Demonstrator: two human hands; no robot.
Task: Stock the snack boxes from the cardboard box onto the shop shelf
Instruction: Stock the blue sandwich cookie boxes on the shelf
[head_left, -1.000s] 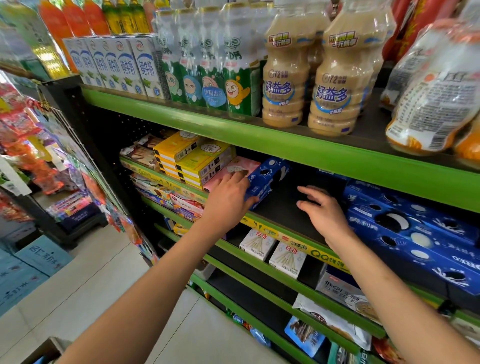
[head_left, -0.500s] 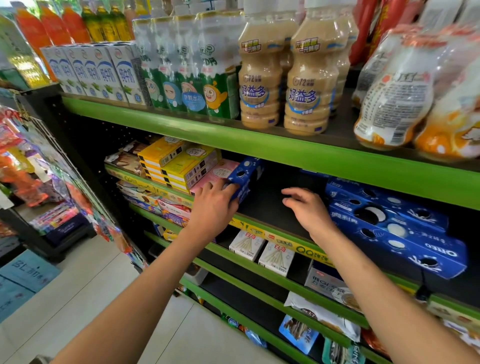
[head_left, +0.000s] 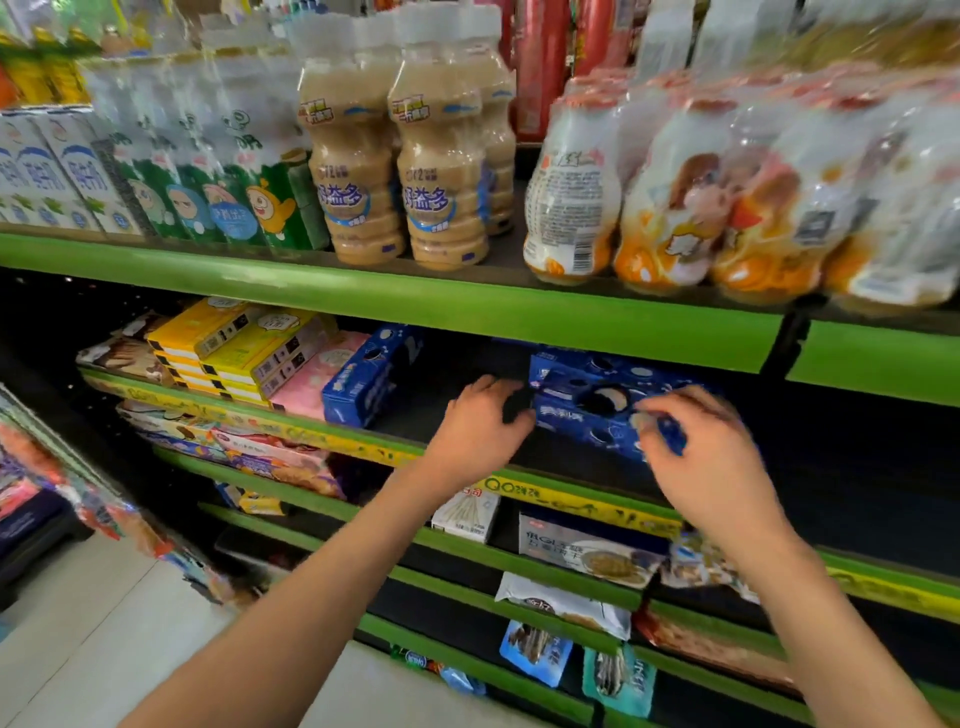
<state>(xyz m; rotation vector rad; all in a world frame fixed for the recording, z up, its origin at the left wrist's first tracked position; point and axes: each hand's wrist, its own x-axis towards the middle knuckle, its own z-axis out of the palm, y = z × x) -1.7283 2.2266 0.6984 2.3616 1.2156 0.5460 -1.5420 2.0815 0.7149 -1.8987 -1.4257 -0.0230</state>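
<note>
A stack of blue snack boxes lies on the dark middle shelf, under the green drinks shelf. My left hand curls round the stack's left end. My right hand grips the front of the lower box, fingers bent over its edge; the view is blurred there. Further left, a single blue snack box stands against a pink box. The cardboard box is out of view.
Yellow boxes are stacked left of the pink box. Bottled drinks and milk cartons fill the shelf above. Lower shelves hold packets and small white boxes. A hanging snack rack stands at the left over the tiled floor.
My left hand left the single blue box and moved right to the end of the blue stack. My right hand moved right onto the stack's front. The camera turned right.
</note>
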